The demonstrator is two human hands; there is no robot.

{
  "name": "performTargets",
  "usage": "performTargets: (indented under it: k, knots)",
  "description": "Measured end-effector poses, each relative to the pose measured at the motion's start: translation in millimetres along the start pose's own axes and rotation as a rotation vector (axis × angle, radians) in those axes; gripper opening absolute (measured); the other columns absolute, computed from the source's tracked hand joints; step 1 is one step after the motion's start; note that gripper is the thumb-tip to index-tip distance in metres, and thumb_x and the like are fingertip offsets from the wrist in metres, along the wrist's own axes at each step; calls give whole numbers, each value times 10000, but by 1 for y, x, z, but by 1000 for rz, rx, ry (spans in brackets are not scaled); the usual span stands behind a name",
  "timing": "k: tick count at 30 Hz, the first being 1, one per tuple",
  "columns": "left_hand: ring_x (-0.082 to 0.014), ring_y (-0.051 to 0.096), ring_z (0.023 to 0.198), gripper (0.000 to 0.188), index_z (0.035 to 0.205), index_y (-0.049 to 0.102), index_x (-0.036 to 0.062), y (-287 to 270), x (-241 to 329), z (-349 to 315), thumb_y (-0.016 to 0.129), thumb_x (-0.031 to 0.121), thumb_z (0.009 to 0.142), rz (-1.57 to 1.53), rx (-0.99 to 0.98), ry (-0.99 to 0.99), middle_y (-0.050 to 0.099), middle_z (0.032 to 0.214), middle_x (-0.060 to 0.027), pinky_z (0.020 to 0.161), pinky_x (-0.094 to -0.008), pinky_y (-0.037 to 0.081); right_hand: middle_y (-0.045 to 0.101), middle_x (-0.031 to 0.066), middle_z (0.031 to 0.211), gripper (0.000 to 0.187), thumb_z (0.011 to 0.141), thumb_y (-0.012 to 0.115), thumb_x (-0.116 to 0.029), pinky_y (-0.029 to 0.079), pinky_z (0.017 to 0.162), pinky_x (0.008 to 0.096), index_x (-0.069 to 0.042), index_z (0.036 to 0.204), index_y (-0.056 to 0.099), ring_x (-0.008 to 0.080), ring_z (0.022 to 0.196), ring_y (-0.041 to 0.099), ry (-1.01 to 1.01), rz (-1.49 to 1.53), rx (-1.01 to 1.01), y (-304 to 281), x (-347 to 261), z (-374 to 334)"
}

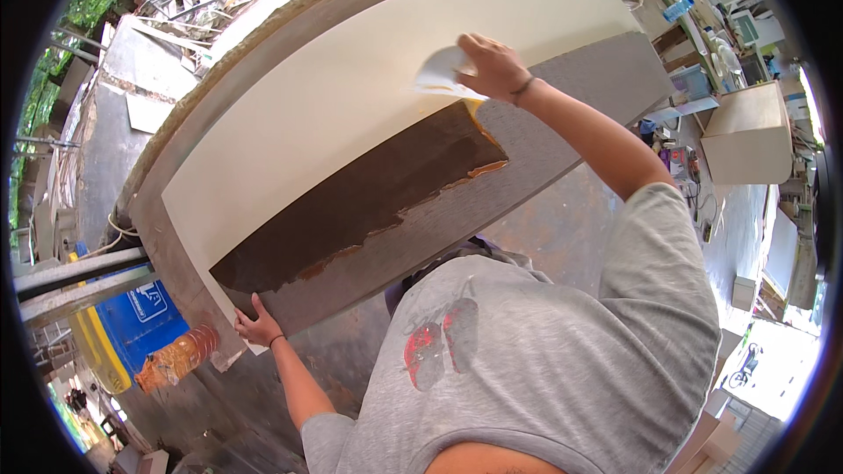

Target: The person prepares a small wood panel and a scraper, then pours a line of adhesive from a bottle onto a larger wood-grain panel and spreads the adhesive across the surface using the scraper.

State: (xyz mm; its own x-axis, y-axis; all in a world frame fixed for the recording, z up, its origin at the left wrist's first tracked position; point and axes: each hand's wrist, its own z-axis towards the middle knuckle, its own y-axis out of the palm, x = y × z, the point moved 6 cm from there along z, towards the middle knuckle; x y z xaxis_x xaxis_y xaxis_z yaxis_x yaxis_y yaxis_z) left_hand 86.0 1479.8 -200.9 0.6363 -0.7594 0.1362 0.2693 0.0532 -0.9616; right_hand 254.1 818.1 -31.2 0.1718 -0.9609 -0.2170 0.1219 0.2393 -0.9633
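Observation:
A long grey wood-grain board [562, 101] lies slanted across the bench on a larger cream sheet [351, 79]. A dark, wet-looking brown patch of glue [369, 197] covers much of its left part, with a ragged amber edge. My right hand [493, 68] is closed on a pale, thin, curved spreader [442, 70], smeared by motion, at the patch's upper right end. A yellowish strand of glue hangs below it. At the near left corner, my left hand [257, 325] grips the board's end, thumb on top; its other fingers are partly hidden.
The worn bench [149, 219] has a rough far edge. Left of it are a blue and yellow bin [132, 320] and an orange-brown wrapped roll [180, 358]. A wooden box [746, 136] and cluttered shelves stand at right. A metal beam [83, 281] juts in from the left.

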Motion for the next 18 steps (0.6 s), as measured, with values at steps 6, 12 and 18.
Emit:
performTargets:
  k: [6,12,18]
  knots:
    - [-287,458,1122,785,1248,562,115,2,-4,-1,511,720,751,18,-10,3,489,1185,-69,895,-476,407,558,119,974,349,730,666,-171,479,797,422,-75,1020,496,315,951,568,-25,-107,-276,19,53,-95]
    - [-279,447,1144,794,1272,540,126,2,-4,-1,471,732,765,80,-55,-36,477,1211,-61,897,-492,396,556,119,985,327,743,644,-153,479,801,417,-84,1029,502,310,971,566,-55,-42,-129,39,53,-52]
    - [-276,442,1158,803,1290,523,140,5,-6,1,441,746,769,91,-68,-55,469,1233,-58,904,-501,392,565,134,1005,361,758,636,-246,471,808,436,-79,1044,492,328,968,571,85,-20,28,17,60,4]
